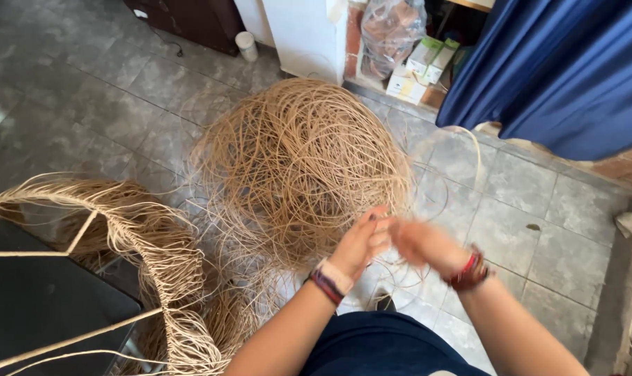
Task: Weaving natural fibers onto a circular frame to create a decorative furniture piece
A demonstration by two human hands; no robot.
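Nearest, the left hand (361,244) and the blurred right hand (424,244) meet over the tiled floor (525,209); whether their fingers pinch a strand, I cannot tell. Just beyond lies the tangled rattan coil (298,160), a half-woven frame (142,237) left, a blue curtain (559,63) farthest.

Floor (107,97): grey mottled stone tiles, pale grout, daylight sheen far left of the fingers. Blue curtain (566,69): hanging, up and right of the fingers. White cabinet (305,35): straight beyond the fingers, brick edge beside it. Dark wooden furniture (190,21): far upper left. Small cardboard boxes (420,66): stacked between cabinet and curtain.
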